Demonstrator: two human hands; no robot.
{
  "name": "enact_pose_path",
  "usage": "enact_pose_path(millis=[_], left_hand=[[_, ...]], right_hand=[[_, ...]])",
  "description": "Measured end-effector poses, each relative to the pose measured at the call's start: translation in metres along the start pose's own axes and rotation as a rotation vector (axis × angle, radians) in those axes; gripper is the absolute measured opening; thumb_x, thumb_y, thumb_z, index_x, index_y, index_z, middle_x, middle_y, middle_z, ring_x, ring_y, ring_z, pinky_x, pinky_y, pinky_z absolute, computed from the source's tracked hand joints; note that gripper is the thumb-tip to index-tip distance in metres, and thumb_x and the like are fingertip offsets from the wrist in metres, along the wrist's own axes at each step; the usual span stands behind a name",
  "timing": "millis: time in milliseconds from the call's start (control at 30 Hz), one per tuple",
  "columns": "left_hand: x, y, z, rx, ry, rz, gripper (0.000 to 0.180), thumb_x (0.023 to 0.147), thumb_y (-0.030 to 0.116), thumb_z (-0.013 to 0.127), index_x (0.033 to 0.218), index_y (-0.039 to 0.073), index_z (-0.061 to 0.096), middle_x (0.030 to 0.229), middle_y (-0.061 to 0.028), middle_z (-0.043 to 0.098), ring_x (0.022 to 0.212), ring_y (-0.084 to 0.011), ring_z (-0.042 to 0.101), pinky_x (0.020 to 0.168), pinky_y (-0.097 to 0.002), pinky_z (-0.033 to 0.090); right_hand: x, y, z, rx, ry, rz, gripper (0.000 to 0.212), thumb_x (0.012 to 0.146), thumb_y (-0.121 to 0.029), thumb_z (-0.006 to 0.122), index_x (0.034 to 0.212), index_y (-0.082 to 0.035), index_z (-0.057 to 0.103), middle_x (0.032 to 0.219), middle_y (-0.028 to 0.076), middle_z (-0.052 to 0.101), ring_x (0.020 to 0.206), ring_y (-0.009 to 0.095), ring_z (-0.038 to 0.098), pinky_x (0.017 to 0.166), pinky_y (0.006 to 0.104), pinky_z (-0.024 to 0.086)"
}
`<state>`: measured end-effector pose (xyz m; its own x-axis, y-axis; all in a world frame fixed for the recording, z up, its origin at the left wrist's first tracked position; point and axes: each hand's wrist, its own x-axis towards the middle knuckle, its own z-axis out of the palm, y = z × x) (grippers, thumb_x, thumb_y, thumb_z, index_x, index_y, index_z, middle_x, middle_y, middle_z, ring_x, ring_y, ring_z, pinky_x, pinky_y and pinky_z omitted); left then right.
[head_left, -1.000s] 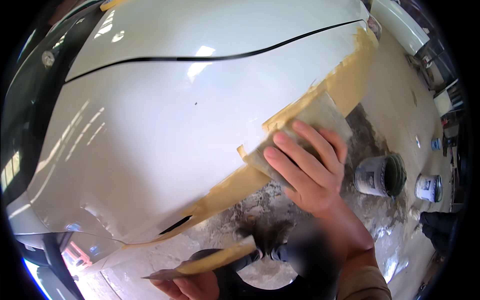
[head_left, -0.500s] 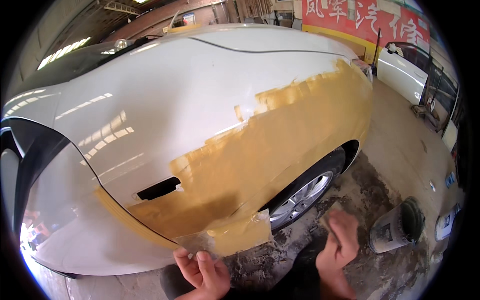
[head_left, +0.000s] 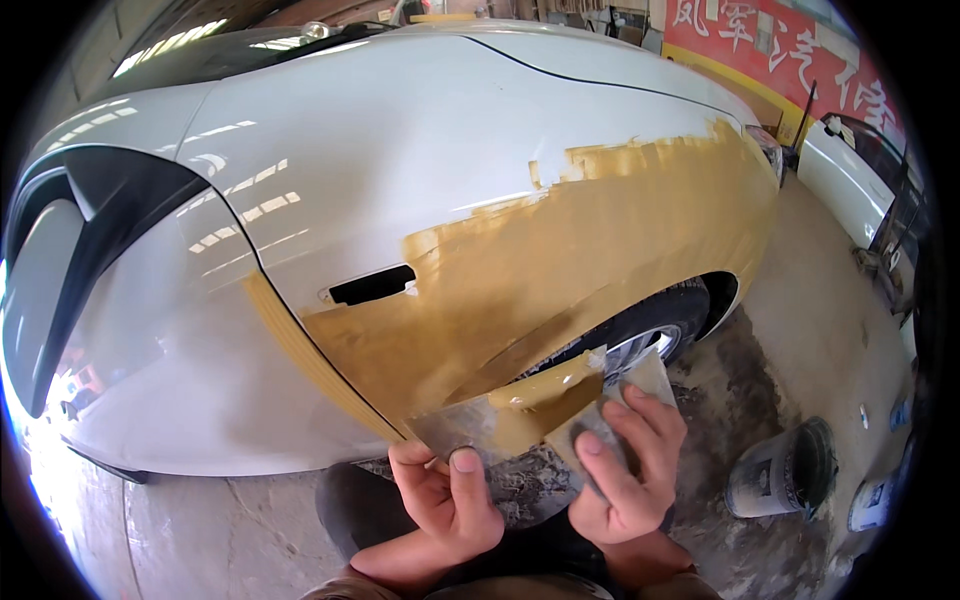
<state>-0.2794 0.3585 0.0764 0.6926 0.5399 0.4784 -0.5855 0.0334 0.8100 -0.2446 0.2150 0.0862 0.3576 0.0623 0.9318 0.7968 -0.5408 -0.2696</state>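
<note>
My left hand (head_left: 447, 505) pinches the near edge of a thin, see-through mixing sheet (head_left: 452, 425) between thumb and fingers. Yellow body putty (head_left: 545, 388) is smeared over the sheet's far part. In my right hand (head_left: 632, 468) is a grey putty spreader (head_left: 572, 437), its edge against the putty on the sheet. Grey flat material also shows beyond my fingers; I cannot tell whether it belongs to the same spreader. In front of both hands is a white car fender (head_left: 350, 170), with a broad coat of yellow putty (head_left: 560, 250) on its lower half.
A dark rectangular opening (head_left: 373, 286) sits in the fender. The front wheel (head_left: 690, 305) is just beyond my hands. A yellow strip (head_left: 300, 340) runs along the door edge. At right stand a grimy bucket (head_left: 770, 475) and a detached white door (head_left: 845, 180).
My right hand has swung left with the spreader, from beside the sheet onto its putty. My left hand and the sheet sit farther right in view, which has shifted too.
</note>
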Motion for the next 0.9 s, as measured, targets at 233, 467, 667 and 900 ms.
enact_pose_path(millis=[233, 467, 667, 900], left_hand=[[-0.019, -0.006, -0.026, 0.055, -0.068, 0.129, 0.033, 0.098, 0.010, 0.052, 0.126, 0.004, 0.034, 0.104, -0.0079, 0.060, 0.079, -0.0108, 0.055, 0.069, -0.0224, 0.046], [0.036, -0.006, -0.134, -0.092, 0.088, 0.329, 0.031, 0.103, 0.008, 0.046, 0.134, 0.005, 0.042, 0.125, -0.0141, 0.057, 0.107, -0.0192, 0.057, 0.089, -0.0350, 0.051], [0.025, -0.009, -0.207, -0.161, -0.067, -0.277, 0.025, 0.096, 0.012, 0.058, 0.117, 0.002, 0.049, 0.114, -0.0124, 0.061, 0.102, -0.0196, 0.058, 0.093, -0.0365, 0.047], [-0.011, -0.059, -0.291, -0.336, -0.088, -0.764, 0.017, 0.089, 0.006, 0.062, 0.103, 0.000, 0.055, 0.102, -0.0127, 0.067, 0.093, -0.0227, 0.066, 0.089, -0.0375, 0.052]], right_hand=[[-0.001, -0.019, 0.011, 0.017, -0.176, -0.044, 0.043, 0.069, -0.016, 0.065, 0.111, -0.018, 0.075, 0.112, 0.006, 0.067, 0.104, 0.028, 0.061, 0.084, 0.0407, 0.042], [-0.005, 0.038, -0.011, -0.153, -0.193, -0.022, 0.042, 0.071, -0.005, 0.066, 0.109, -0.019, 0.074, 0.110, 0.005, 0.068, 0.103, 0.027, 0.064, 0.088, 0.0418, 0.045], [0.052, 0.079, -0.008, -0.337, -0.103, -0.160, 0.043, 0.070, 0.000, 0.065, 0.108, -0.017, 0.075, 0.107, 0.008, 0.068, 0.101, 0.029, 0.063, 0.086, 0.0414, 0.043], [0.077, 0.068, 0.048, -0.336, -0.087, -0.310, 0.043, 0.070, 0.000, 0.066, 0.108, -0.019, 0.075, 0.109, 0.008, 0.067, 0.102, 0.030, 0.062, 0.088, 0.0416, 0.043]])
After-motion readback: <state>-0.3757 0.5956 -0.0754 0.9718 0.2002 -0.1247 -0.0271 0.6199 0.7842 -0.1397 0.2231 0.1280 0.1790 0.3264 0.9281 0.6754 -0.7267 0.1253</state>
